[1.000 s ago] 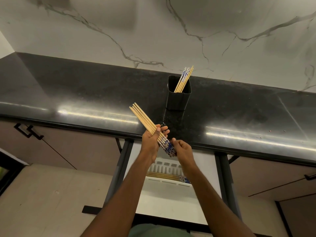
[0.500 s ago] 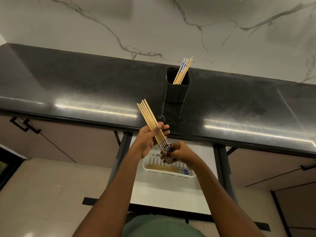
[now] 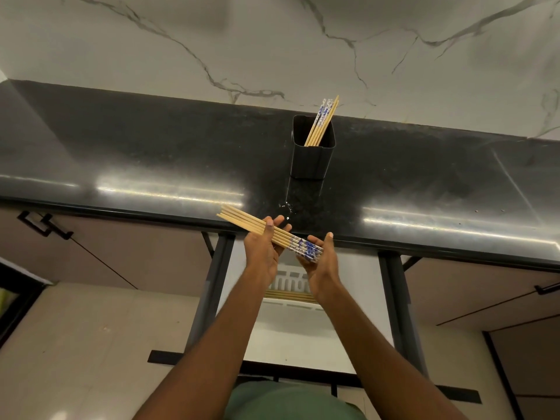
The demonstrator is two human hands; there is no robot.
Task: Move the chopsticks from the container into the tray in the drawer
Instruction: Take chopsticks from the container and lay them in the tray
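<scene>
The bundle of chopsticks (image 3: 248,224) has tipped over since half a second ago: then it stood steeply, plain tips up. Now it lies much flatter, and the right hand (image 3: 322,265), which was curled over the patterned ends, has opened out.

The left hand (image 3: 262,253) grips the bundle near its middle, thumb across the top and fingers beneath, so the sticks stay packed side by side. The right hand has its fingers straight and relaxed, with the palm set against the blue-and-white ends. This looks like squaring the ends off so the bundle drops in as one, not a hold.

The bundle is in the air just in front of the counter (image 3: 151,159) edge, above the open drawer (image 3: 303,328). Its long axis runs nearly level, from upper left to lower right. The plain tips point left and slightly away from the person, and the patterned ends point right.

The white tray (image 3: 289,275) sits below the hands and already holds some sticks lying left to right (their ends are hidden behind the right wrist). Levelling the bundle probably matches it to that direction.

More chopsticks (image 3: 322,122) remain in the black container (image 3: 312,165) on the counter, leaning right with patterned ends up, so further trips seem needed.
</scene>
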